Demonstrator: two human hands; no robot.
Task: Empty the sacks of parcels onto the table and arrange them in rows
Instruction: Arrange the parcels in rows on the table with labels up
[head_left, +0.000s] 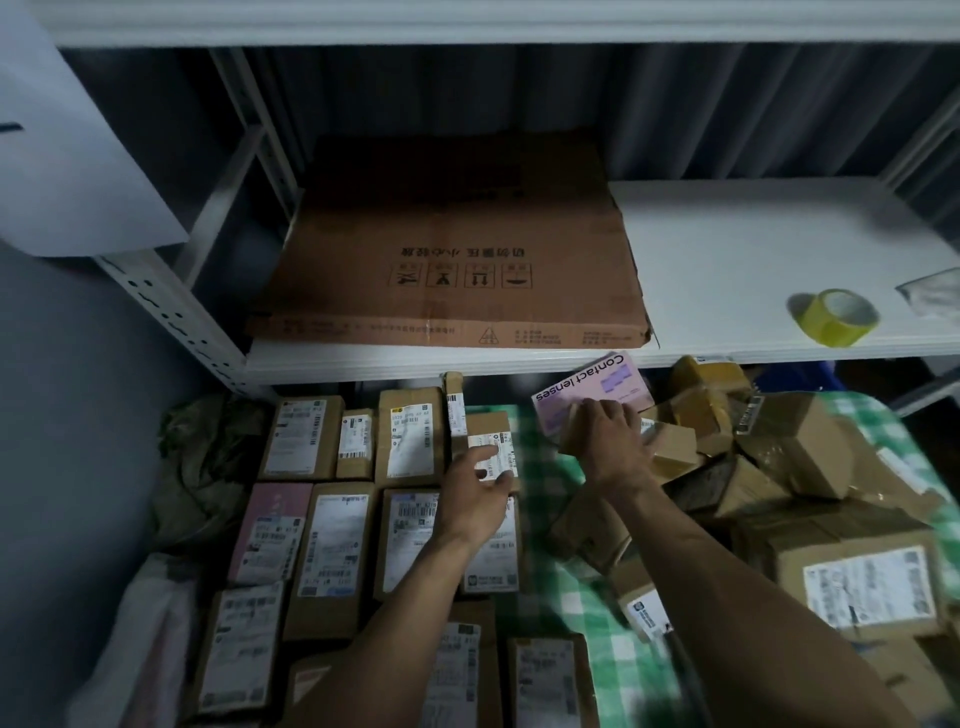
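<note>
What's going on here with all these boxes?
A person is sorting parcels on a green checked cloth. Labelled parcels lie in neat rows on the left, and a loose pile sits on the right. The left hand touches a small labelled parcel at the end of the back row. The right hand grips a small brown box by a pink box.

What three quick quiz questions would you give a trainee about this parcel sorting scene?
1. True or false: the yellow tape roll sits on the white shelf.
2. Which hand grips the small brown box?
3. Fill in: the pink box reads "Contact ___".

Key: 1 true; 2 the right hand; 3 lenses.
</note>
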